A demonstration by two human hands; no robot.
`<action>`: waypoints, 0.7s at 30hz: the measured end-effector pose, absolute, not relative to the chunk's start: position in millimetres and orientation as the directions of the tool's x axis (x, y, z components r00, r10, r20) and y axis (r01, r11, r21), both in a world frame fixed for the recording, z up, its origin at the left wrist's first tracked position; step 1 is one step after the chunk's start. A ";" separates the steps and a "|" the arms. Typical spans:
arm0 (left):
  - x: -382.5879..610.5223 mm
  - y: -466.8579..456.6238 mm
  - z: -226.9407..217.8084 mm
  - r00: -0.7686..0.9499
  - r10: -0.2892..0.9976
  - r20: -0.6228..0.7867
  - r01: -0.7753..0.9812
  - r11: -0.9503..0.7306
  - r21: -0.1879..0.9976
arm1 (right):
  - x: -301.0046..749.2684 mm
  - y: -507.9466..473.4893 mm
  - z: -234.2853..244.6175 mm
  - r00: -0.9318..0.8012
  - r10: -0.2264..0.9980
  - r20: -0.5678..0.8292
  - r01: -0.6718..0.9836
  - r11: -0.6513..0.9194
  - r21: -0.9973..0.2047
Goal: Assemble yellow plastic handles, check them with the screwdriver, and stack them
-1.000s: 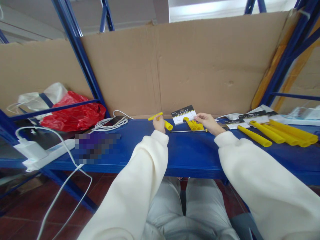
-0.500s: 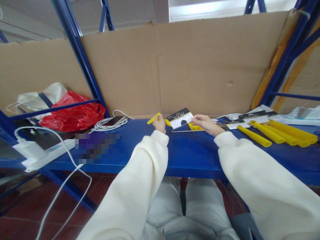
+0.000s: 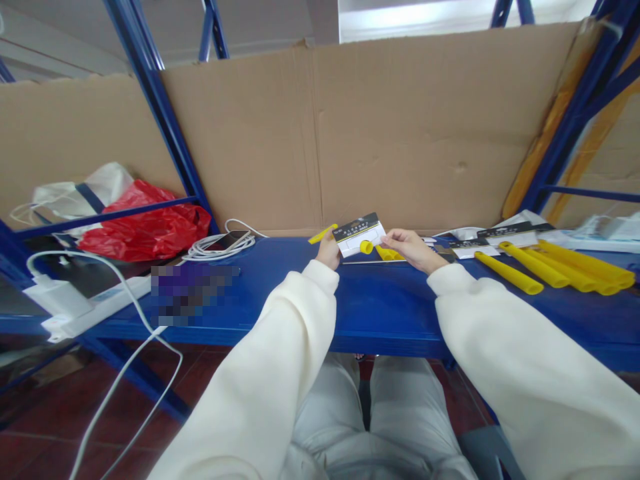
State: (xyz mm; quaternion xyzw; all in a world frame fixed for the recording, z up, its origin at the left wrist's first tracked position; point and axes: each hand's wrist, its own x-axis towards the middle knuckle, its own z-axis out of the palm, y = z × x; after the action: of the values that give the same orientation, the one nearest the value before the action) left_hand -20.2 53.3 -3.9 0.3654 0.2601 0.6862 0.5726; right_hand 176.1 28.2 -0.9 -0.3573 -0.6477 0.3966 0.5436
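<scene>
My left hand (image 3: 329, 252) is closed around a yellow tapered tube (image 3: 321, 235), whose narrow end points to the upper left. The tube's wide round end shows in the cutout of a white-and-black printed card (image 3: 356, 230). Thumb and fingers of my right hand (image 3: 413, 250) pinch the card's right edge. Part of the tube is hidden behind the card and my left hand. Just below the card, more yellow pieces (image 3: 390, 254) lie on the blue table (image 3: 385, 303), partly covered by my right hand.
Several yellow tubes (image 3: 575, 267) lie at the right, with printed cards (image 3: 510, 235) behind them. Coiled white cable (image 3: 215, 248), a power strip (image 3: 95, 310) and a red plastic bag (image 3: 150, 223) are at the left. A cardboard sheet (image 3: 400, 133) stands along the back.
The tube in my left hand has moved right, behind the card, and its wide end now fills the cutout. My right hand has stayed almost still, holding the card.
</scene>
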 end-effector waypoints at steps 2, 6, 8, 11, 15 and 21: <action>-15.8 43.2 1.3 -0.045 0.981 0.188 -0.599 -0.177 0.781 | 176.6 29.6 -1.4 -0.142 0.892 0.430 0.035 0.439 -0.898; -10.9 30.9 8.5 0.014 0.981 0.195 -0.602 -0.148 0.785 | 176.7 31.7 -2.0 -0.126 0.891 0.437 0.030 0.443 -0.896; -9.2 28.4 11.0 0.037 0.984 0.176 -0.603 -0.118 0.789 | 176.6 32.6 -2.4 -0.120 0.889 0.441 0.028 0.447 -0.894; -6.5 26.2 15.2 0.061 0.993 0.098 -0.605 -0.041 0.795 | 177.2 33.6 -3.1 -0.112 0.886 0.450 0.027 0.455 -0.890; -4.0 23.6 19.6 0.090 0.995 0.037 -0.614 0.026 0.789 | 178.6 34.3 -4.2 -0.092 0.882 0.463 0.043 0.468 -0.883; -3.7 24.8 17.2 0.083 0.992 0.097 -0.617 -0.026 0.787 | 180.0 36.9 -5.1 -0.042 0.872 0.488 0.100 0.490 -0.866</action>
State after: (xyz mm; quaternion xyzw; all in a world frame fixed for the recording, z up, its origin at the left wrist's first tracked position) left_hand -3.7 24.8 17.2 0.3531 0.2654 0.6231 0.6455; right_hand 180.0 36.9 -5.1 -0.3794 -0.6401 0.3334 0.5789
